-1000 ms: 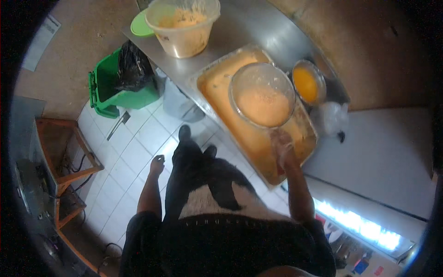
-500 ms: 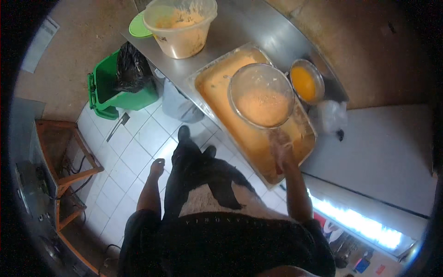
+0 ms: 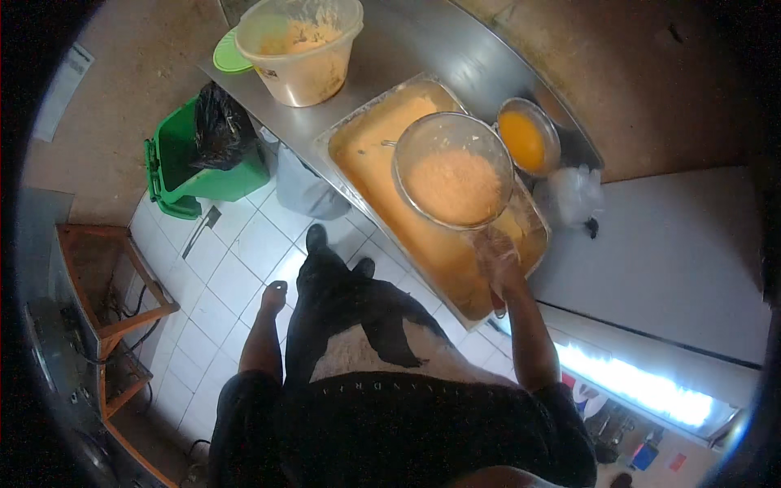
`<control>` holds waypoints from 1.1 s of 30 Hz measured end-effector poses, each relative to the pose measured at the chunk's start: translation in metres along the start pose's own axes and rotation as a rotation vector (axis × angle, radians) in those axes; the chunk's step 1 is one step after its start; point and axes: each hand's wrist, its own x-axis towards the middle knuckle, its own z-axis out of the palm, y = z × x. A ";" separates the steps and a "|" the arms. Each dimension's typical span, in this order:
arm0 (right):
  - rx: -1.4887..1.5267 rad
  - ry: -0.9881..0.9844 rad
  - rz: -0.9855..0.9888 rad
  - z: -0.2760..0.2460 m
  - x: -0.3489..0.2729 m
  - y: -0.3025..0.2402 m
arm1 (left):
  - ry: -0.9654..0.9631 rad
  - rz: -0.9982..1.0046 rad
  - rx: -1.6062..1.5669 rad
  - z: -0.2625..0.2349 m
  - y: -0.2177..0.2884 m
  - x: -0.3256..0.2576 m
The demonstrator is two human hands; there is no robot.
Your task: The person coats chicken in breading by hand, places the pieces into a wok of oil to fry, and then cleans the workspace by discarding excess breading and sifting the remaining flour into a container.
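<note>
My right hand (image 3: 498, 259) grips the handle of a round mesh sieve (image 3: 423, 206) and holds it over a big metal tray. Orange-tinted crumbly powder (image 3: 455, 185) lies in the sieve, heaped toward my side. Below it, the tray (image 3: 389, 236) is spread with pale orange powder, smoother at its far end. My left hand (image 3: 277, 294) hangs low at my side above the floor, its fingers loosely curled with nothing visible in them.
A clear bucket (image 3: 305, 81) with orange residue stands far left on the steel counter (image 3: 415, 41), beside a green lid (image 3: 232, 54). Right of the tray are a metal bowl of orange liquid (image 3: 521, 140) and a plastic bag (image 3: 572, 195). A green bin (image 3: 236, 183) stands on the floor.
The sieve and my right hand keep nearly the same place over the tray; the powder in the sieve looks looser and more spread. The whole view has shifted slightly.
</note>
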 end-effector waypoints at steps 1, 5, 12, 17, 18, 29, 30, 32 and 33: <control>-0.176 -0.002 -0.207 0.000 0.006 -0.003 | 0.009 0.006 -0.002 0.001 -0.008 0.002; -0.072 0.207 -0.425 0.010 0.018 0.021 | 0.123 -0.105 -0.348 0.012 0.059 0.047; 0.564 0.076 -0.044 0.000 0.035 0.022 | 0.017 -0.095 -0.379 0.038 0.074 0.048; 0.472 0.029 -0.035 0.008 0.019 -0.003 | -0.046 0.150 0.196 0.039 0.015 0.018; 0.823 0.035 -0.048 0.011 0.016 -0.011 | 0.021 0.148 0.065 0.035 0.008 0.028; 0.405 0.149 -0.029 0.016 0.030 0.005 | 0.137 -0.028 -0.397 0.038 0.006 0.038; 0.409 0.117 0.011 0.019 0.021 -0.001 | 0.132 0.129 -0.092 0.046 -0.011 0.014; 0.966 0.085 -0.081 0.022 0.013 -0.015 | 0.168 0.154 -0.059 0.031 -0.041 0.020; 0.942 0.131 -0.115 0.024 0.029 0.013 | 0.176 0.533 0.350 0.034 -0.003 0.032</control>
